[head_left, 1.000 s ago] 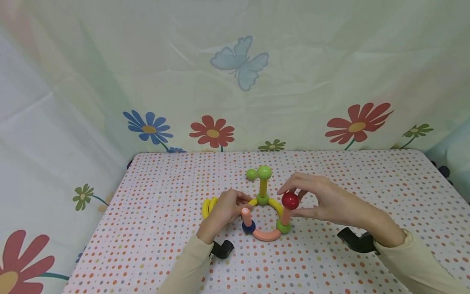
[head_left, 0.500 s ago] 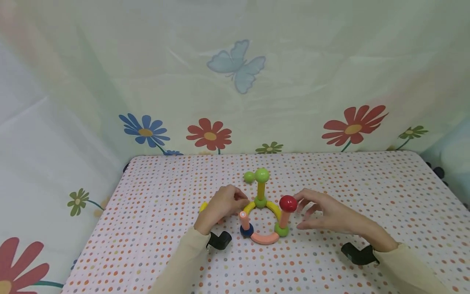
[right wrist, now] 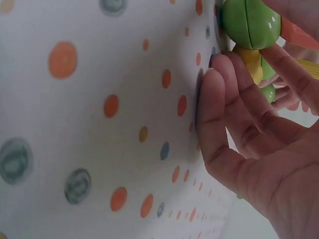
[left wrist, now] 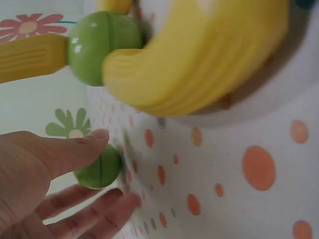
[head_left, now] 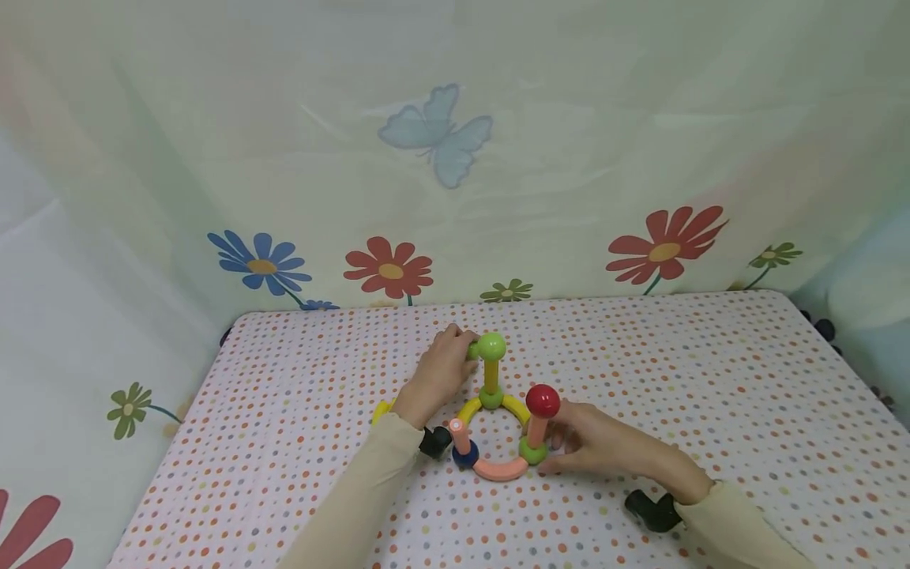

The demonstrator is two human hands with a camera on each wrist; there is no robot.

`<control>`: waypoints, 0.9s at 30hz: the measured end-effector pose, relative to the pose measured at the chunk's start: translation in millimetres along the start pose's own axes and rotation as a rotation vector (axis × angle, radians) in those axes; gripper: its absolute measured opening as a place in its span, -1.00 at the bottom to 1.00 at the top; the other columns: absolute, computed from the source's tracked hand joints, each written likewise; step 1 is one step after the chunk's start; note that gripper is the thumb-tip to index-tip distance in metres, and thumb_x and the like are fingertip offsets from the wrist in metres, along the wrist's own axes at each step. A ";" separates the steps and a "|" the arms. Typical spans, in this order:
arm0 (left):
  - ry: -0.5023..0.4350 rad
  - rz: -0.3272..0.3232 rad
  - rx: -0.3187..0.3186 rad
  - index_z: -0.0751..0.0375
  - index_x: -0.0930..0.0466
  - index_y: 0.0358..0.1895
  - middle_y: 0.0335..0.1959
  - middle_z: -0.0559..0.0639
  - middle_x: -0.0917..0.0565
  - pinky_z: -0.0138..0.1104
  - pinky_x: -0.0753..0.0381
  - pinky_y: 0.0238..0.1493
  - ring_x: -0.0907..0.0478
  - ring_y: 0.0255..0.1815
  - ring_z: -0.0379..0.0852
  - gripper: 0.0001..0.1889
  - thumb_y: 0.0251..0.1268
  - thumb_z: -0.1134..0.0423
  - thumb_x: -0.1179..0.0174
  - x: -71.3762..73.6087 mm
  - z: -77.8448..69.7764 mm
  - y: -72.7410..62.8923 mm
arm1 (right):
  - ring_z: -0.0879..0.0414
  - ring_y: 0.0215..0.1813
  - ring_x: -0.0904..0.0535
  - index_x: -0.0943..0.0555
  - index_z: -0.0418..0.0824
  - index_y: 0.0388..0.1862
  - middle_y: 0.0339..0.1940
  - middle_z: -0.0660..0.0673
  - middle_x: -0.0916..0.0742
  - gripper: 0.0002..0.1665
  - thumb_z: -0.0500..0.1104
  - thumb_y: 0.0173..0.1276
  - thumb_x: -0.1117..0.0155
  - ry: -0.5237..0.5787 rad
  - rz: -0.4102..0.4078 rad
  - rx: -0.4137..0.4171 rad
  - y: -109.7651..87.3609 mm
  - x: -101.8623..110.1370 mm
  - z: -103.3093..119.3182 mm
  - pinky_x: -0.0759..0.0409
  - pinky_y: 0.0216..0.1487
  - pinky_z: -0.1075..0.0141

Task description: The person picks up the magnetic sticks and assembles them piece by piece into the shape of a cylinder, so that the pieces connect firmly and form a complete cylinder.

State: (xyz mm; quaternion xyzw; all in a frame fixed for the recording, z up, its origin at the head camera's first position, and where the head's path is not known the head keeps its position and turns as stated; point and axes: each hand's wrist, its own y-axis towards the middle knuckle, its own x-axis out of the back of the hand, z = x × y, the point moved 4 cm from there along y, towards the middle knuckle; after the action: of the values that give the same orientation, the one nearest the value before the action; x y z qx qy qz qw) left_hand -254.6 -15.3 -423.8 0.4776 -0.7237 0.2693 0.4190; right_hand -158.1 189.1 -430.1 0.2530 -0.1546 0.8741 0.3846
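In the head view a ring of yellow and salmon curved toy pieces (head_left: pixel 501 470) lies joined by green and dark blue balls. Upright sticks stand on it, one topped by a green ball (head_left: pixel 491 346), one by a red ball (head_left: pixel 543 401). My left hand (head_left: pixel 442 367) reaches behind the ring to a loose green ball (left wrist: pixel 99 168). Its thumb overlaps the ball's upper edge and the fingers extend below it, spread; firm contact cannot be told. My right hand (head_left: pixel 597 442) holds the green base ball (right wrist: pixel 251 22) beneath the red-topped stick between thumb and finger.
Yellow curved pieces (head_left: pixel 380 411) lie to the left, partly hidden by my left wrist. A salmon stick (head_left: pixel 458 435) stands uncapped on the dark blue ball (head_left: pixel 465 454). The dotted cloth (head_left: pixel 298 474) covers the table, and a flowered curtain (head_left: pixel 554 158) hangs behind.
My left hand has moved from the ring's left side back to the loose green ball. My right hand drew away from the red-topped stick, then came down to its green base ball.
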 end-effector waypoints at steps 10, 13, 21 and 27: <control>-0.042 -0.001 0.037 0.36 -0.66 0.13 -0.05 0.16 -0.64 -0.28 -0.56 -0.20 -0.47 -0.22 -0.06 -0.72 0.42 0.37 -0.33 15.7 12.7 -23.0 | 0.16 -0.27 -0.55 -0.68 -0.04 -0.10 -0.15 0.09 -0.71 -0.73 -0.05 0.31 -0.58 -0.001 0.038 0.009 7.4 -1.8 -6.2 -0.53 -0.30 0.34; -0.115 -0.020 0.047 0.37 -0.66 0.11 -0.07 0.15 -0.65 -0.32 -0.55 -0.26 -0.49 -0.23 -0.06 -0.71 0.40 0.35 -0.35 29.1 16.1 -40.0 | 0.17 -0.29 -0.53 -0.67 -0.04 -0.08 -0.14 0.09 -0.70 -0.69 -0.04 0.30 -0.59 -0.015 0.021 0.008 6.5 -3.0 -6.1 -0.51 -0.31 0.35; -0.281 -0.087 -0.019 0.24 -0.75 0.07 -0.08 0.00 -0.67 -0.36 -0.73 -0.10 -0.66 -0.07 -0.07 -0.70 0.28 0.36 -0.48 74.0 0.6 -91.0 | 0.18 -0.29 -0.49 -0.60 -0.03 -0.17 -0.11 0.03 -0.67 -0.66 -0.06 0.26 -0.62 -0.054 -0.027 -0.006 6.7 -7.3 -4.1 -0.47 -0.31 0.37; -0.311 -0.030 -0.166 0.20 -0.74 0.06 -0.05 -0.05 -0.71 -0.43 -0.70 -0.08 -0.69 -0.03 -0.07 -0.65 0.21 0.37 -0.53 97.0 -32.9 -123.3 | 0.17 -0.28 -0.50 -0.59 -0.03 -0.20 -0.09 0.03 -0.66 -0.65 -0.03 0.24 -0.63 -0.075 -0.019 -0.025 11.4 -9.7 -5.0 -0.48 -0.29 0.37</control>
State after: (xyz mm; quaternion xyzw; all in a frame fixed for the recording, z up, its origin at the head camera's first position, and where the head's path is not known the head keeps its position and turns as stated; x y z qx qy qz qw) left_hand -148.7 -83.6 -324.7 0.4878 -0.7925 0.1252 0.3440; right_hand -162.7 178.2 -440.5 0.2825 -0.1774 0.8583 0.3900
